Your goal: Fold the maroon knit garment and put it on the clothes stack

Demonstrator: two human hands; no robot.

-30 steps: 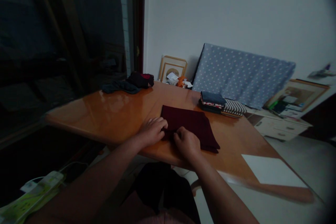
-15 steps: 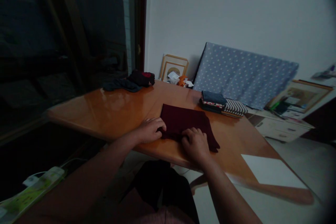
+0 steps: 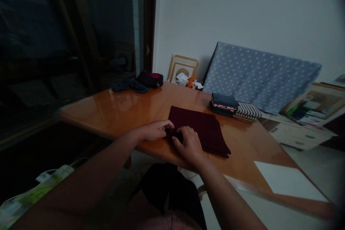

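A dark red folded cloth (image 3: 207, 127), probably a garment, lies flat near the front edge of the wooden table. At its left edge is my left hand (image 3: 156, 130), index finger stretched out and thumb apart from it. My right hand (image 3: 190, 145) rests on the front left part of the cloth, with a gap between thumb and fingers. Neither hand visibly grips the fabric, though some fingertips are hard to make out in the dim light.
Folded clothes (image 3: 223, 104) and a striped folded piece (image 3: 246, 110) are stacked at the table's back right. Crumpled dark clothes (image 3: 142, 82) lie at the back left. A white sheet (image 3: 288, 179) lies on the right. A power strip (image 3: 40, 190) is at lower left.
My right hand has slid left along the cloth, closer to my left hand, and its thumb has spread. My left index finger is straighter. The view has shifted slightly.
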